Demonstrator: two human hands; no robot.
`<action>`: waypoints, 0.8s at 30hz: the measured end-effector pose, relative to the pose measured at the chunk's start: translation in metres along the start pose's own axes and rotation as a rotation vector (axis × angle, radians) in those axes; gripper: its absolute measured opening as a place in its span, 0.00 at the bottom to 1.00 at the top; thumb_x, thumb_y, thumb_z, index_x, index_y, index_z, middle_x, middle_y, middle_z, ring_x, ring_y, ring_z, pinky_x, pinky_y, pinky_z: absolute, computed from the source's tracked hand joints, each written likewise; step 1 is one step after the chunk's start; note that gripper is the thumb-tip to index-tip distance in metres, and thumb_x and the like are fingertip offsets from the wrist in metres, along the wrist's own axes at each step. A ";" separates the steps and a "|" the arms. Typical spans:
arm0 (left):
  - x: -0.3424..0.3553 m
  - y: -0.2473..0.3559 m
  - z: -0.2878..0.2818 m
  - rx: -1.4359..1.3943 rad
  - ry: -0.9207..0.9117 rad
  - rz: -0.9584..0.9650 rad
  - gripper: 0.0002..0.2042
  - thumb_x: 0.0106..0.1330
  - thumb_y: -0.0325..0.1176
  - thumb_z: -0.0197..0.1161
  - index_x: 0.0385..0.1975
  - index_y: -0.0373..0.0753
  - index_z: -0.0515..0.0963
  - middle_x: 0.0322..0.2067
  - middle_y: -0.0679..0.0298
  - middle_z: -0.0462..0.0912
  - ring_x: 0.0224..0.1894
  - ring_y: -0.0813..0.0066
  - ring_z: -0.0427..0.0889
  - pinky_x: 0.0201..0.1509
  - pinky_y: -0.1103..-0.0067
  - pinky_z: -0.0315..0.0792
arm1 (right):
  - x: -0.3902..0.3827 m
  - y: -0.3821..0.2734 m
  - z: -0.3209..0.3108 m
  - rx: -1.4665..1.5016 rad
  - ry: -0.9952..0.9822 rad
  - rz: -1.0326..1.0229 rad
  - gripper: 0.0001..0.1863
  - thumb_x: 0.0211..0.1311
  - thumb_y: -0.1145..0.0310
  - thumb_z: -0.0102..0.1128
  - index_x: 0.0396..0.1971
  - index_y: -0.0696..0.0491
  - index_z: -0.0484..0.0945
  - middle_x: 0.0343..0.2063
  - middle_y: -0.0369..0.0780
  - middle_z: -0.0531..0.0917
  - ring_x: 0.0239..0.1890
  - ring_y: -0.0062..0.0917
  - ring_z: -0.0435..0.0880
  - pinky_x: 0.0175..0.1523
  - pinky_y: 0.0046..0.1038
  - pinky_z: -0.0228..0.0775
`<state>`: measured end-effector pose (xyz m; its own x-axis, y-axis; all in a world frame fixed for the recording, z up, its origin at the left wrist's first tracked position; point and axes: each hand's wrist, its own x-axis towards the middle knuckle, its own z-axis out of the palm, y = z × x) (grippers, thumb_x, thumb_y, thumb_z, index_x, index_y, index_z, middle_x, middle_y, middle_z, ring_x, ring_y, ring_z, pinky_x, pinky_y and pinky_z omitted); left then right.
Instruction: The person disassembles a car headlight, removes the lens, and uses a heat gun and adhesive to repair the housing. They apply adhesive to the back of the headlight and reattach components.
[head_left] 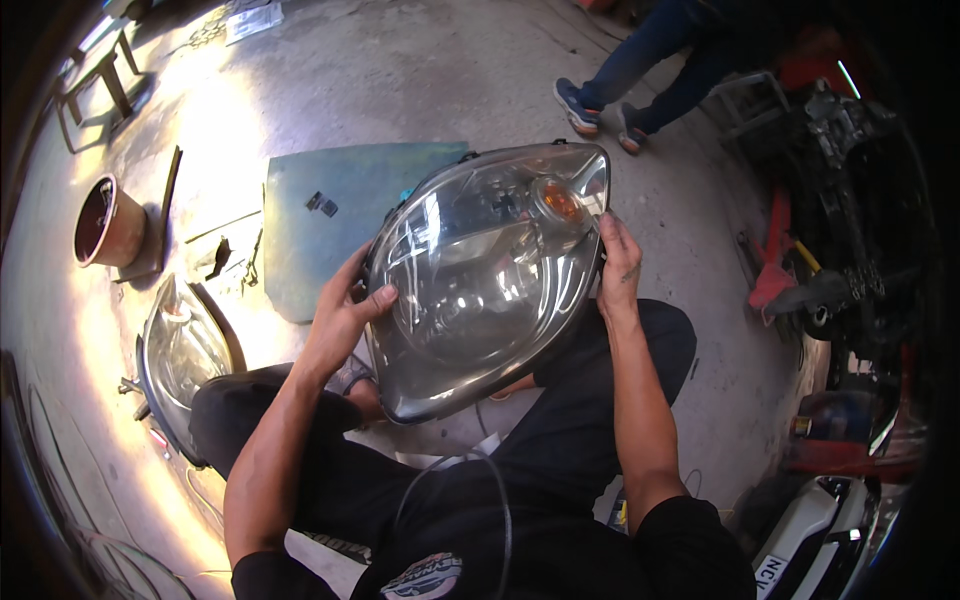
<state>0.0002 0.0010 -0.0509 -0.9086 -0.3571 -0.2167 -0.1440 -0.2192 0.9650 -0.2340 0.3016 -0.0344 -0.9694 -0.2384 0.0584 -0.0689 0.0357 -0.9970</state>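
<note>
Between my two hands is a large car headlight (480, 290) with a clear lens, a dark rim and an orange bulb section at its upper right. It is held up over my lap, lens facing me. My left hand (350, 300) grips its left edge, the thumb on the lens and the fingers hidden behind. On the right edge, near the pointed corner, my right hand (618, 262) is closed around the rim. A second headlight (185, 340) rests on the floor beside my left knee.
A greenish flat panel (310, 245) lies ahead on the concrete, with small dark pieces (321, 204) on it. A bucket (110, 222) stands at left. Another person's legs (650, 60) are at the far right. A red jack (772, 275) and machine parts (850, 130) line the right side.
</note>
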 end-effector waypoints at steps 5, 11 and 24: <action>0.003 -0.012 -0.006 -0.023 0.027 -0.044 0.35 0.75 0.41 0.68 0.76 0.31 0.65 0.64 0.50 0.78 0.66 0.63 0.75 0.72 0.71 0.65 | -0.002 -0.009 -0.003 0.029 -0.069 0.049 0.27 0.78 0.59 0.58 0.67 0.63 0.77 0.56 0.42 0.86 0.58 0.27 0.83 0.66 0.28 0.69; 0.017 -0.011 -0.011 -0.110 -0.003 -0.140 0.32 0.80 0.46 0.62 0.75 0.30 0.66 0.64 0.51 0.78 0.67 0.65 0.74 0.73 0.71 0.64 | 0.007 -0.011 -0.002 -0.028 -0.137 -0.006 0.32 0.76 0.58 0.60 0.72 0.62 0.72 0.61 0.44 0.83 0.61 0.30 0.82 0.68 0.33 0.70; 0.016 -0.006 -0.003 -0.102 0.065 -0.213 0.30 0.79 0.46 0.64 0.71 0.30 0.70 0.53 0.54 0.83 0.55 0.67 0.80 0.59 0.72 0.73 | 0.006 -0.003 0.010 0.013 -0.162 0.099 0.32 0.77 0.60 0.60 0.70 0.67 0.72 0.63 0.49 0.82 0.64 0.31 0.80 0.71 0.29 0.66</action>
<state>-0.0124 -0.0060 -0.0605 -0.8342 -0.3505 -0.4257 -0.2861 -0.3848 0.8776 -0.2371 0.2901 -0.0314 -0.9208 -0.3872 -0.0477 0.0287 0.0548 -0.9981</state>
